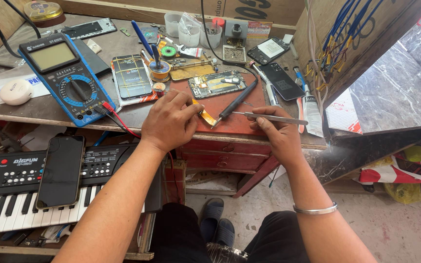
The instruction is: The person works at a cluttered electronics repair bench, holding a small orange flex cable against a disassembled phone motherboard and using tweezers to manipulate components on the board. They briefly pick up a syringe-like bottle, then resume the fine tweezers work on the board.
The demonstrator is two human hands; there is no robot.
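Observation:
My left hand [169,122] rests on the red wooden work board [235,125] and pinches a small orange-yellow flex strip [207,117] between thumb and fingers. My right hand [279,138] grips slim metal tweezers [249,116], their tips pointing left toward the strip. A dark soldering iron [239,100] lies across the board between my hands, its tip close to the strip's end. Just behind it sits an opened phone with its circuit board exposed [217,84].
A blue multimeter [64,73] with red and black leads sits at the left. A dark phone [62,170] lies on an electronic keyboard [6,185] below the bench. Other phones [131,76] [282,80], a solder spool [160,70], plastic cups [189,34] and a glue tube [313,112] crowd the bench.

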